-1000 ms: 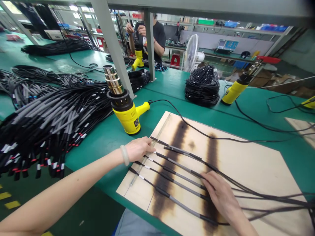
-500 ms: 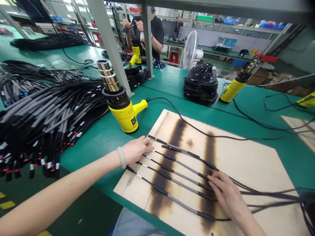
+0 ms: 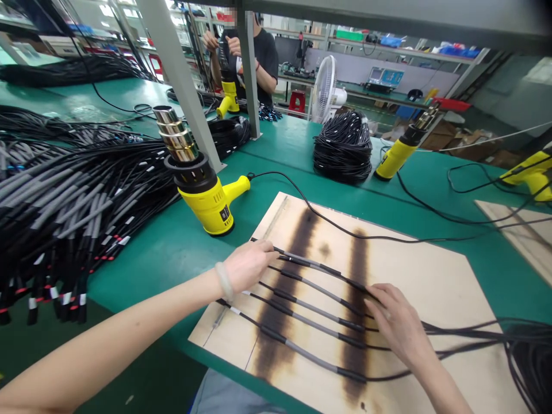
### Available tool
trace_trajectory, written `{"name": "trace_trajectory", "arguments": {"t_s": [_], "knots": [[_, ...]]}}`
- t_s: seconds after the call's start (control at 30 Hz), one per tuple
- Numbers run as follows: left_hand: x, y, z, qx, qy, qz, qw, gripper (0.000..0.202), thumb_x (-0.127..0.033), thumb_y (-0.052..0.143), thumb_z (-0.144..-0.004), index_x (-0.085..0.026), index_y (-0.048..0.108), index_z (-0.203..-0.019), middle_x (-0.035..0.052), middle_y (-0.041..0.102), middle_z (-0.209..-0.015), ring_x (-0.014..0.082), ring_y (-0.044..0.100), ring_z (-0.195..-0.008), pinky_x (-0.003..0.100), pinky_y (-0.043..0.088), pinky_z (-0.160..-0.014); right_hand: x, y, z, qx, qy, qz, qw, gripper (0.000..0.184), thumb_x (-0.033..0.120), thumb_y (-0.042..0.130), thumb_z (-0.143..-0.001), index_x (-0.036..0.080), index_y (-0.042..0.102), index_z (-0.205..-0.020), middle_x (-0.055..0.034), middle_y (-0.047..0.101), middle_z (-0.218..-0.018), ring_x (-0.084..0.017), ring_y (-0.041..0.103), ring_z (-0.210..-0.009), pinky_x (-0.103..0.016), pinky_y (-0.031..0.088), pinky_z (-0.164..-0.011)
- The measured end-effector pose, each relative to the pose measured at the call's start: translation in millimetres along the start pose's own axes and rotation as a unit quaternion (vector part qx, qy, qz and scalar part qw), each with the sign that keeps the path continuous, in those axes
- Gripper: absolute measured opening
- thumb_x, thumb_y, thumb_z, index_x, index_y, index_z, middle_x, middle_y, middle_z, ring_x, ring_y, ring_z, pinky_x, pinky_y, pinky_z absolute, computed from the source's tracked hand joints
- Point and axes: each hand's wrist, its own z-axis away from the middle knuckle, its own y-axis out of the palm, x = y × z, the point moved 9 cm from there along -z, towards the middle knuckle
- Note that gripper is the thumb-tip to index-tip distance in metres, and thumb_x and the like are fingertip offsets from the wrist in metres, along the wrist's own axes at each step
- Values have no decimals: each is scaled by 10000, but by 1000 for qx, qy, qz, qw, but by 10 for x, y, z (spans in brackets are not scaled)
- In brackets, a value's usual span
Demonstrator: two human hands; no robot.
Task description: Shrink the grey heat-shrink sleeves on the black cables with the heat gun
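Several black cables (image 3: pixel 310 318) with grey sleeve sections, black tubing and white labels lie side by side across a scorched wooden board (image 3: pixel 414 264). At the board's left side, my left hand (image 3: pixel 250 264) has its fingers closed around the end part of the farthest cables, hiding some of the ends. My right hand (image 3: pixel 399 319) pinches the upper cable (image 3: pixel 354 283) between thumb and fingers, just right of the second burnt stripe. Behind my left hand, a yellow heat gun (image 3: pixel 207 195) stands nozzle up on the green table.
Bundled sleeved cables (image 3: pixel 86 195) cover the table's left side. A black cable coil (image 3: pixel 342 146) sits behind the board, with another heat gun (image 3: pixel 399 150) beside it. A power cord (image 3: pixel 302 198) crosses the board's far part. A metal post (image 3: pixel 183 86) rises nearby; a co-worker (image 3: pixel 263 57) is beyond.
My left hand has moved right and closed on the upper cable ends. My right hand has shifted up to the upper cable. The view has turned slightly to the right.
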Motion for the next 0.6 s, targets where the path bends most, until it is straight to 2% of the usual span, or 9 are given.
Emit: {"name": "trace_trajectory", "arguments": {"t_s": [0.2, 0.4, 0.5, 0.6], "knots": [[-153, 186, -384, 0, 24, -25, 999, 181, -173, 433, -888, -141, 608, -860, 94, 577, -928, 215, 535, -873, 312, 443, -717, -81, 167, -106, 27, 23, -16, 999, 170, 177, 454, -885, 148, 574, -1002, -96, 566, -914, -238, 562, -865, -401, 485, -750], [-167, 171, -469, -22, 42, -33, 998, 215, -170, 421, -899, -143, 620, -823, 95, 565, -884, 220, 529, -855, 341, 444, -745, 103, 204, -284, 12, 27, 24, 999, 142, 161, 474, -886, 152, 582, -979, -91, 562, -873, -242, 530, -848, -380, 445, -736], [-107, 105, -452, -65, 44, -31, 996, 172, -156, 493, -866, -124, 603, -995, 114, 556, -1000, 227, 526, -905, 343, 441, -786, 176, 244, -366, 15, 33, 43, 998, 147, 127, 447, -890, 170, 587, -871, -76, 567, -844, -237, 522, -844, -362, 420, -727], [-38, 57, -469, -97, 49, -50, 993, 358, -160, 548, -842, -117, 505, -1195, 120, 554, -1064, 236, 522, -944, 347, 432, -811, 230, 254, -374, 22, 35, 55, 998, 147, 103, 441, -885, 165, 563, -830, -72, 573, -843, -234, 514, -834, -354, 405, -717]]}}
